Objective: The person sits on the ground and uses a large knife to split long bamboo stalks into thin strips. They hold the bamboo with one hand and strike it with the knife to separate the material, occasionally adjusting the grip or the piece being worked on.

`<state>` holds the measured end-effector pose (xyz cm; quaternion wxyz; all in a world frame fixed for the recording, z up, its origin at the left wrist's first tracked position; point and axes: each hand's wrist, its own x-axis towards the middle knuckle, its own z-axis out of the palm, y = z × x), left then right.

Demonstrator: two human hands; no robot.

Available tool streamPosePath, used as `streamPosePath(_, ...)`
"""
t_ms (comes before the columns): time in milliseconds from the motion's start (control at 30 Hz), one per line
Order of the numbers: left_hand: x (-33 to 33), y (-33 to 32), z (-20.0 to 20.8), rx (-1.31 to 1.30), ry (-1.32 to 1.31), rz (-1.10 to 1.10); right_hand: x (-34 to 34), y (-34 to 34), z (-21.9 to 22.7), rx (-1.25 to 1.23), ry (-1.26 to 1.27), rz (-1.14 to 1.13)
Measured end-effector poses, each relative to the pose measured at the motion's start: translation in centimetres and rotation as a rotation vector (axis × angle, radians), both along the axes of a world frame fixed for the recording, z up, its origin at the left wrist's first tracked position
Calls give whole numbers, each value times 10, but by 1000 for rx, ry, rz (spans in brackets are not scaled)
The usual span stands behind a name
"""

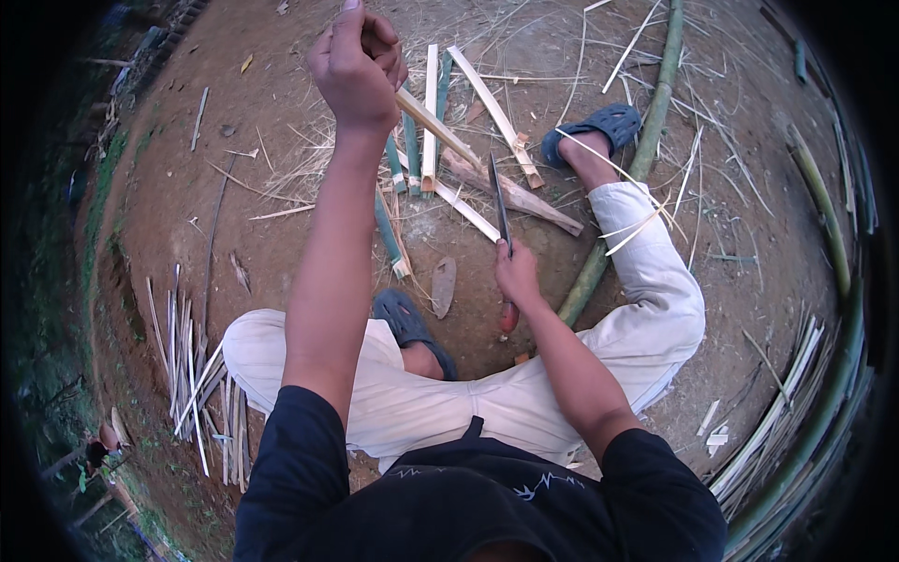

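Raised at the top, left of centre, my left hand (361, 70) is closed around a split bamboo strip (435, 124), which slants down toward the knife's tip. Low in the middle, my right hand (518, 273) grips a knife (501, 197) by its red handle, the dark blade pointing away from me. Beneath the strip and blade lies a piece of wood (524, 197). More split bamboo pieces rest on the ground around it, among them a pale strip (487, 94) and a green piece (388, 234).
A long green bamboo pole (655, 112) runs past my right foot. Thin bamboo shavings (281, 140) litter the dirt. Bundled strips lie at the left (187, 347) and at the right (787, 421), where longer poles (829, 384) curve along the edge. My legs are spread either side.
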<state>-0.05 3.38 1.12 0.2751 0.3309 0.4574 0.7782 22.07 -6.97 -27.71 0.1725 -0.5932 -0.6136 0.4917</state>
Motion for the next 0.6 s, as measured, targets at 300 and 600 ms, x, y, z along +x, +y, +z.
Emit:
streamPosePath(300,-10,-3,5,36,30,-95,1,19,14,56,-138,16)
streamPosePath(600,3,-3,11,-20,69,-129,0,17,8,-87,-248,75)
